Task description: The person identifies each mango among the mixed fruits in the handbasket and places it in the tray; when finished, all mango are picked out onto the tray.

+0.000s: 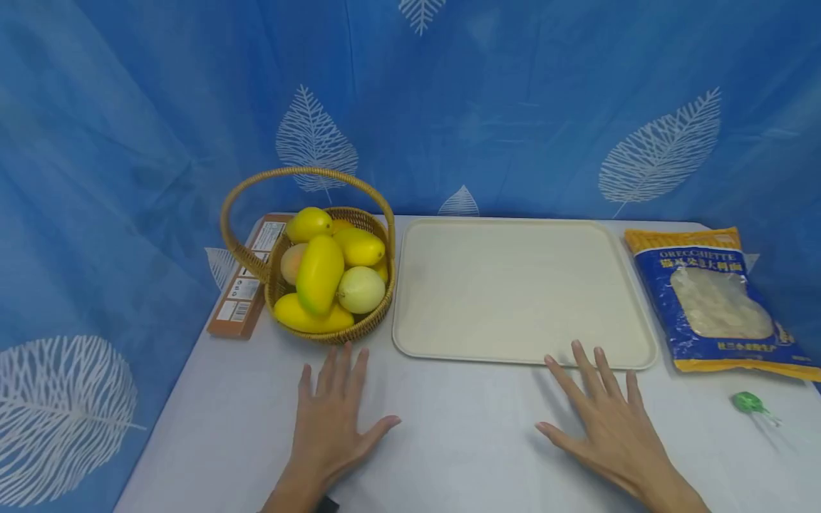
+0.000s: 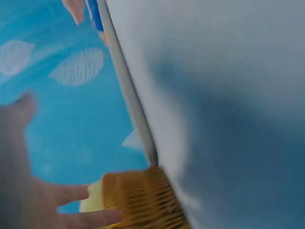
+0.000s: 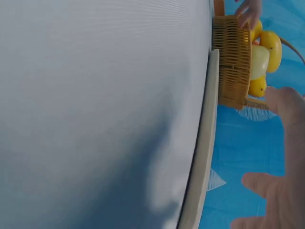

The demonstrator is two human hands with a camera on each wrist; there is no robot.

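My left hand (image 1: 330,420) hovers over the white table with its fingers spread, fingertips just in front of the wicker basket (image 1: 378,320). Yellow mangoes (image 1: 321,274), a pale round melon (image 1: 361,290) and a peach-coloured fruit (image 1: 291,263) fill that basket under its tall arched handle. To the right, my right hand (image 1: 609,427) is spread too, holding nothing, its fingertips overlapping the front rim of the cream tray (image 1: 519,292) in the head view. The tray lies flat and bare. In the left wrist view, fingers overlap the basket side (image 2: 143,200).
A blue and yellow bag of orecchiette pasta (image 1: 721,303) lies right of the tray. A green-wrapped lollipop (image 1: 749,403) is in front of it. Behind the basket's left side lies a long brown box (image 1: 240,306). A blue leaf-patterned curtain (image 1: 487,107) hangs behind the table.
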